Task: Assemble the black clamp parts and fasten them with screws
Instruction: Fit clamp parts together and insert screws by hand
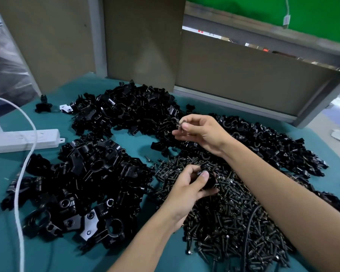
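Black clamp part [209,182] gripped, L hand [185,187]; small bit [179,125] pinched, R hand [202,132]; axes unclear

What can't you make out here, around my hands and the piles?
Head view, black part in the left hand: mostly covered by its fingers, shape unclear.
Head view, small piece pinched by the right hand: too small to identify.
Head view, screw pile: cut off by the bottom edge.
Head view, power strip: cut off by the left edge.

Dim, soft light; bowed, blurred edges
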